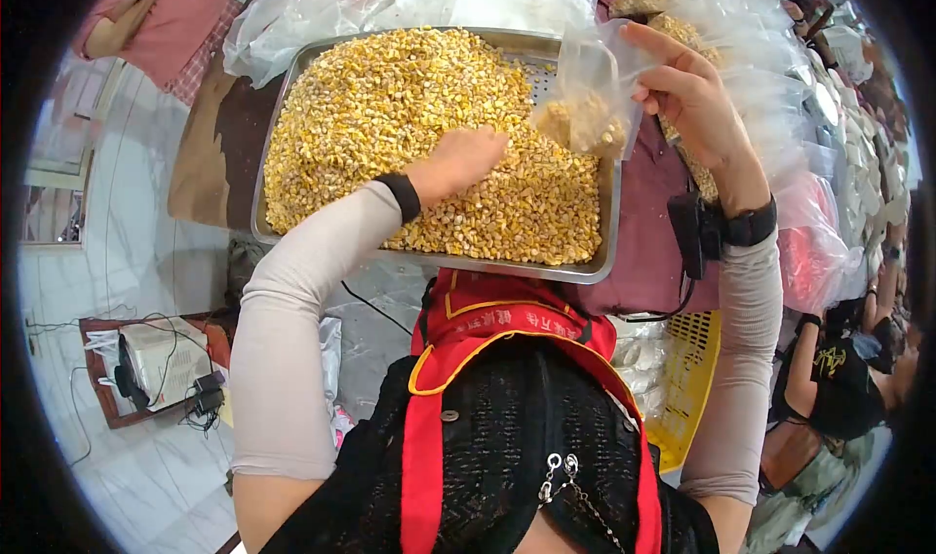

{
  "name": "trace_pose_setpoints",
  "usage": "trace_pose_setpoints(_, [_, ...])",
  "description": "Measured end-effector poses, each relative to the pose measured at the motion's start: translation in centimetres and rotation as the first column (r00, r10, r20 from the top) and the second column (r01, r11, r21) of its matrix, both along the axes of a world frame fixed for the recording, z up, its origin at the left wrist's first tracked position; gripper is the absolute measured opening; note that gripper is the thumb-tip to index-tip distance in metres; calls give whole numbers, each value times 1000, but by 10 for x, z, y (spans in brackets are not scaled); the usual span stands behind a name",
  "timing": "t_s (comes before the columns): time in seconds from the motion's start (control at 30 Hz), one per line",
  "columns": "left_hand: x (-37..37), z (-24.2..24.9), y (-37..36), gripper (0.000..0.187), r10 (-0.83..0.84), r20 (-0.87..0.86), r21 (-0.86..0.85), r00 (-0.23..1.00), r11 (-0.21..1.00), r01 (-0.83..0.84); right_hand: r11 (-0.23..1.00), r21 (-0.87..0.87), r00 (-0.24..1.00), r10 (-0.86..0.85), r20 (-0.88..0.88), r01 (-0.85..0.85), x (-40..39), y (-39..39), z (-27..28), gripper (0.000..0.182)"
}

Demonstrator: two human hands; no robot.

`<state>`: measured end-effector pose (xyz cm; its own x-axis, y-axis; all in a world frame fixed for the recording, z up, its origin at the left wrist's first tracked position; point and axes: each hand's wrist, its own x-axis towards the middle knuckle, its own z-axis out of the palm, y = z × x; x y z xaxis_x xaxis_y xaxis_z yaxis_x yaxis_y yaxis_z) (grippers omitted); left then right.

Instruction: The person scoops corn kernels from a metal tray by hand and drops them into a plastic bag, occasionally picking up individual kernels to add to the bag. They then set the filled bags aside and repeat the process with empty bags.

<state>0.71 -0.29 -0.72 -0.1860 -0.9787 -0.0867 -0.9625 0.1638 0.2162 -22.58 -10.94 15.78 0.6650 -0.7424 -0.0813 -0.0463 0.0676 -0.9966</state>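
Observation:
A metal tray [448, 259] holds a broad heap of yellow corn kernels [390, 96]. My left hand [458, 162] is down in the heap, curled closed against the kernels, its fingertips hidden. Over the tray's right end, my right hand [690, 91] pinches the upper part of a clear plastic bag [593, 91] between thumb and fingers. Some kernels lie in the bottom of that bag, which hangs close to the heap. Near the bag, a patch of the tray's perforated bottom shows.
Filled plastic bags [682, 38] are piled along the right. Empty-looking clear bags [322, 8] lie behind the tray. A black power adapter [688, 234] rests on the dark red cloth [634, 252]. Below stands a yellow basket [697, 359]. Other people [161, 33] are at the edges.

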Motion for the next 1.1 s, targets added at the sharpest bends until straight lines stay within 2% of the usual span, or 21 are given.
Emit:
trace_pose_setpoints(0.03, [2,15,-10,22,197,-39,196,980,963,-186,1000,-2,1000,-2,1,2,0,1,0,49])
trace_pose_setpoints(0.07, [9,17,-17,22,192,-39,190,981,965,-181,1000,12,1000,-4,18,4,0,1,1,48])
trace_pose_setpoints(0.13, [30,14,-28,25,197,-257,-59,946,974,-219,1000,22,999,-14,29,13,-2,-1,1,48])
trace_pose_setpoints(0.27, [48,9,-58,20,148,-296,-112,944,976,-188,999,19,998,-32,53,31,6,-2,0,48])
trace_pose_setpoints(0.3, [51,-4,-63,21,138,-266,-184,954,964,-190,998,-53,1000,-18,-9,18,8,-1,-2,50])
trace_pose_setpoints(0.33, [46,-13,-79,23,97,-247,-272,964,948,-165,990,-140,996,-41,-81,30,5,-3,0,51])
trace_pose_setpoints(0.37, [38,-16,-87,26,50,-122,-208,991,975,-75,982,-188,993,-44,-108,23,2,-1,5,52])
trace_pose_setpoints(0.4, [36,-44,-96,31,-31,-129,-303,991,953,-10,971,-235,987,-67,-145,31,0,3,8,53])
trace_pose_setpoints(0.43, [35,-57,-102,35,-310,-160,-445,937,870,211,995,-94,996,-50,-80,42,-4,6,14,51])
trace_pose_setpoints(0.47, [23,-63,-118,39,-59,-195,-135,979,990,33,993,-106,997,-63,-42,59,-5,3,7,51])
trace_pose_setpoints(0.5, [-1,-25,-104,43,129,-387,81,913,991,-105,992,-112,997,-62,-39,57,-5,-2,-2,51])
trace_pose_setpoints(0.53, [5,-48,-104,46,-167,-366,-277,915,959,64,994,-85,998,-64,-15,62,-2,-7,-11,52])
trace_pose_setpoints(0.57, [-34,26,-86,43,183,-177,128,967,978,-162,996,-30,996,-88,3,88,-2,-5,-7,54])
trace_pose_setpoints(0.6, [-7,-28,-95,30,-95,21,51,995,994,94,994,13,994,-107,7,107,2,-3,-9,55])
trace_pose_setpoints(0.67, [1,-27,-89,23,-265,-3,108,964,959,264,993,-13,993,-119,13,119,5,-2,-7,57])
trace_pose_setpoints(0.73, [-3,-5,-71,23,-169,-147,130,975,973,188,992,-17,992,-126,-31,126,9,1,-4,59])
trace_pose_setpoints(0.83, [-11,20,-42,13,-221,-196,94,955,966,242,997,24,998,-68,17,68,15,2,-9,61])
trace_pose_setpoints(0.87, [-10,23,-31,13,-214,-198,93,956,967,236,998,24,998,-61,15,61,17,4,-10,61])
trace_pose_setpoints(0.93, [-10,29,-9,11,-373,-44,-88,927,926,368,998,-19,998,-61,22,62,20,9,-7,60])
trace_pose_setpoints(1.03, [-6,30,7,10,-340,-65,-101,938,938,333,999,-21,999,-35,-37,34,22,20,4,60])
trace_pose_setpoints(1.1, [1,23,12,13,-341,-62,-101,938,937,334,1000,-19,1000,-10,-6,10,27,22,-1,60])
